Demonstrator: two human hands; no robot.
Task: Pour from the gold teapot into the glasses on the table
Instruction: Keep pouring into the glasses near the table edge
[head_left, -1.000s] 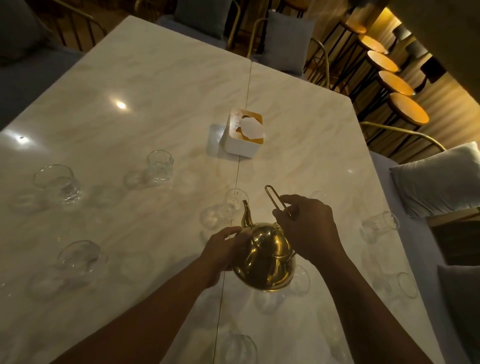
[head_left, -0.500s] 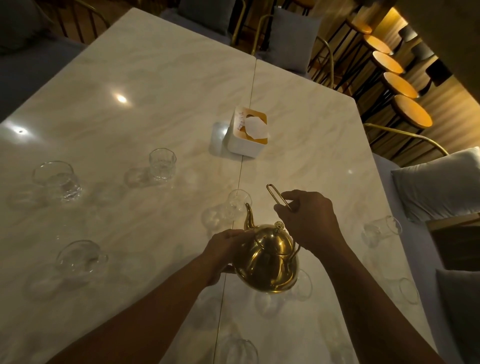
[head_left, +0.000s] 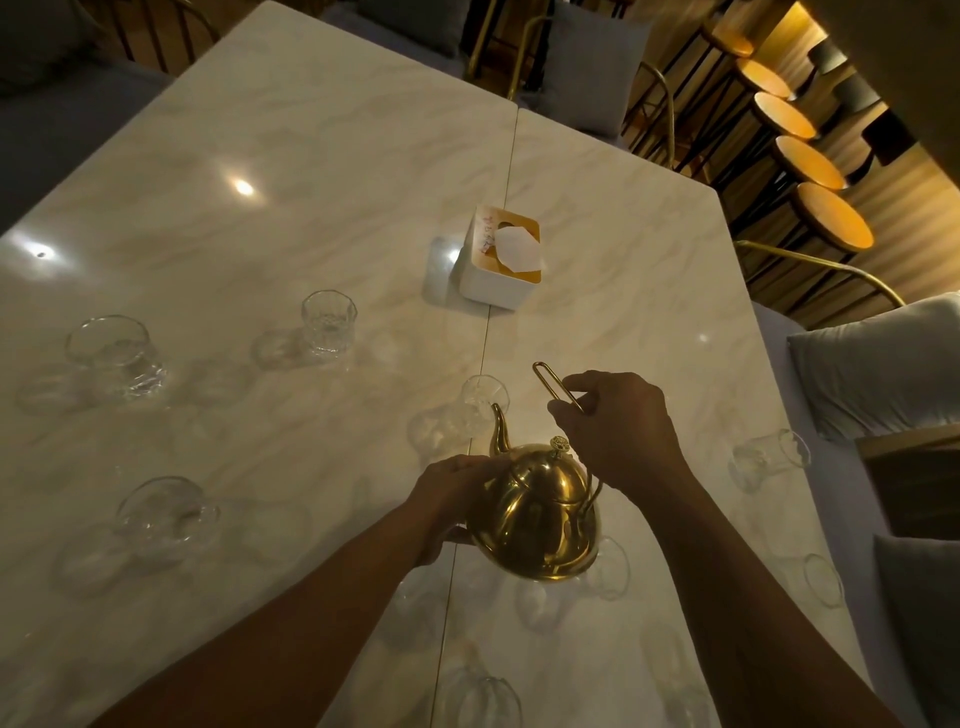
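Note:
The gold teapot (head_left: 540, 514) hangs above the marble table (head_left: 311, 156), its spout pointing away from me toward a clear glass (head_left: 480, 400) just beyond it. My right hand (head_left: 618, 431) grips the teapot's wire handle from above. My left hand (head_left: 449, 493) holds the pot's left side under the spout. More glasses stand at the left (head_left: 328, 322), far left (head_left: 111, 353), near left (head_left: 166, 512), right (head_left: 774, 457), near right (head_left: 823, 579), under the pot (head_left: 610, 569) and at the bottom edge (head_left: 488, 701).
A white tissue box (head_left: 501, 260) stands at the table's middle, beyond the glasses. Grey cushions (head_left: 878, 364) lie on seating to the right. Round wooden stools (head_left: 831, 223) line the far right, and chairs stand at the table's far end.
The teapot has tipped a little more upright and its spout sits closer to the glass ahead. Both hands keep their hold; the view has shifted slightly.

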